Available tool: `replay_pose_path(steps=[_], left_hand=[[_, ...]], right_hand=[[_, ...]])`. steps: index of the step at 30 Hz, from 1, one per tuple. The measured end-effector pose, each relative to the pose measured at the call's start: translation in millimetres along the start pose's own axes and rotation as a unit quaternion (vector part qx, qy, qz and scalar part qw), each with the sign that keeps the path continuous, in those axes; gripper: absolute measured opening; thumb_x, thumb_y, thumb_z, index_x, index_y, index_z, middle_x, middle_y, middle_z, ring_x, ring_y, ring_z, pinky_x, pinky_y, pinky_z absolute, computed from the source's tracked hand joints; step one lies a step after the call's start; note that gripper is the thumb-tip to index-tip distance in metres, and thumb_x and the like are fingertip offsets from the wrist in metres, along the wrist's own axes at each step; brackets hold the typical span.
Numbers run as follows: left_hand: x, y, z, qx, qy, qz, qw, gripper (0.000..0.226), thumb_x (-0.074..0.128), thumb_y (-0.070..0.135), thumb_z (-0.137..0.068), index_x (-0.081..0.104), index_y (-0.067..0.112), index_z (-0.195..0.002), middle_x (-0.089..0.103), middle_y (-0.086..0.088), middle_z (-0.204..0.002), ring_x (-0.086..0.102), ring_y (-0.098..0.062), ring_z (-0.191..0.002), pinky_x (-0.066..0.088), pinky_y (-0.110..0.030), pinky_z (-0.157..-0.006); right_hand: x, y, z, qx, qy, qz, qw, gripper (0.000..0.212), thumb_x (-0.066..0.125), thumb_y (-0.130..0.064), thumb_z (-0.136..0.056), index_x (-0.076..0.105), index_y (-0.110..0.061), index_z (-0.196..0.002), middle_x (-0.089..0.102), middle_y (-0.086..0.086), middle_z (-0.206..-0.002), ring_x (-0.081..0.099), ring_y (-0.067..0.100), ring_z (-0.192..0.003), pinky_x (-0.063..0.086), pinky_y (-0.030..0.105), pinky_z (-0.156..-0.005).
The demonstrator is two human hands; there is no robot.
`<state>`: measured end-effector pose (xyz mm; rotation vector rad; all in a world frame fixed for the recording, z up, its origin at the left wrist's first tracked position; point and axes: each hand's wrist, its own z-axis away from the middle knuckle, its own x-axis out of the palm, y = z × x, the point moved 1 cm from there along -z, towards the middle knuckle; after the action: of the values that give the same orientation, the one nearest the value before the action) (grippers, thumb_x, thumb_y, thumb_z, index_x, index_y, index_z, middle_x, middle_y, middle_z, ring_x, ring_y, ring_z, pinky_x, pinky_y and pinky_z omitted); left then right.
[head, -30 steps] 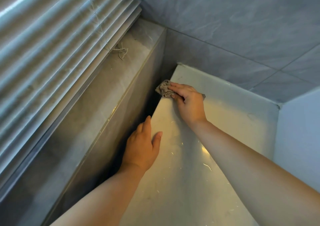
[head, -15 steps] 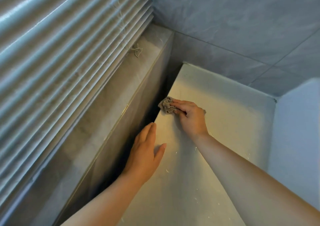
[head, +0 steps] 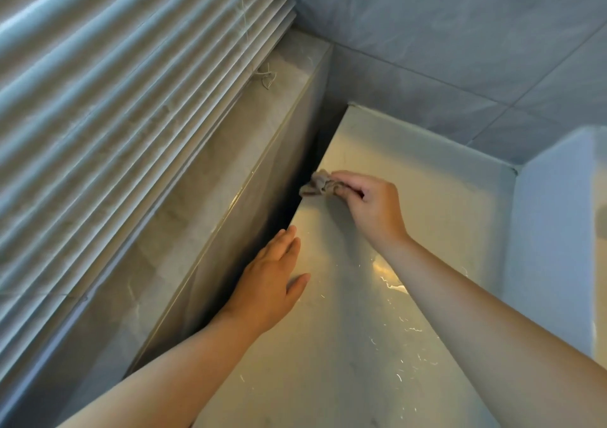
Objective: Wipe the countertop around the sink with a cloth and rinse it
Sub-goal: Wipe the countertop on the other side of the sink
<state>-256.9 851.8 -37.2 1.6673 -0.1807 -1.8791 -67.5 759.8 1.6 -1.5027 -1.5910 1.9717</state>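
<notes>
At countertop [head: 361, 345] edge: right hand [head: 371, 207] pinches cloth [head: 320, 184]; left hand [head: 269, 289] flat, fingers straight.

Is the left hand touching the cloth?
Apart. The head view shows bare countertop between the left hand and the cloth, which the right hand pinches.

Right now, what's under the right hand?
A bunched grey cloth, pinched by the fingers of the right hand, lies on the pale countertop at its left edge. How much cloth sits beneath the palm is hidden.
</notes>
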Motion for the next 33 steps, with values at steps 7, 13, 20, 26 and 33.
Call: replay_pose_path(steps=[7,13,20,26,33], left_hand=[[0,1,-1,0.003,-0.002,-0.009,1.0,0.064,0.04,0.045,-0.096,0.022,0.013,-0.149,0.003,0.003,-0.16,0.003,-0.011,-0.146,0.015,-0.026,-0.116],[-1,0,-1,0.006,-0.016,-0.021,1.0,0.066,0.038,0.047,-0.096,0.022,0.013,-0.149,0.003,0.002,-0.16,0.005,-0.013,-0.146,0.022,-0.033,-0.117],[-7,5,-2,0.017,-0.035,-0.054,0.998,0.074,0.032,0.056,-0.092,0.024,0.007,-0.148,0.013,-0.008,-0.159,0.011,-0.021,-0.146,0.02,-0.033,-0.115],[-9,5,-4,0.033,-0.05,-0.106,0.993,0.095,0.011,0.068,-0.077,0.025,0.005,-0.147,0.016,-0.011,-0.157,0.014,-0.024,-0.145,0.023,-0.034,-0.114],[-8,7,-4,0.015,-0.059,-0.107,0.992,0.099,0.003,0.071,-0.073,0.017,0.009,-0.149,0.001,-0.007,-0.16,0.005,-0.02,-0.147,0.016,-0.031,-0.115]], right_hand=[[33,13,-31,0.054,-0.016,0.03,0.998,0.025,0.061,-0.014,-0.09,0.071,-0.02,-0.112,0.07,-0.001,-0.113,0.059,0.009,-0.108,0.03,-0.002,-0.086],[35,14,7,0.019,-0.038,-0.007,0.999,0.026,0.061,-0.008,-0.089,0.071,-0.018,-0.11,0.07,-0.002,-0.112,0.057,0.001,-0.103,0.04,0.011,-0.095],[33,14,41,0.022,-0.053,0.013,0.998,0.028,0.061,-0.007,-0.088,0.071,-0.021,-0.111,0.071,-0.004,-0.109,0.059,0.011,-0.104,0.045,0.026,-0.096],[3,2,44,0.041,-0.008,-0.02,0.999,0.027,0.062,-0.006,-0.086,0.075,-0.023,-0.103,0.07,-0.015,-0.106,0.063,0.004,-0.101,0.047,0.025,-0.093],[-44,30,-7,0.085,0.12,0.017,0.989,0.027,0.062,-0.008,-0.086,0.073,-0.021,-0.107,0.07,-0.01,-0.103,0.064,0.007,-0.098,0.046,0.019,-0.086]])
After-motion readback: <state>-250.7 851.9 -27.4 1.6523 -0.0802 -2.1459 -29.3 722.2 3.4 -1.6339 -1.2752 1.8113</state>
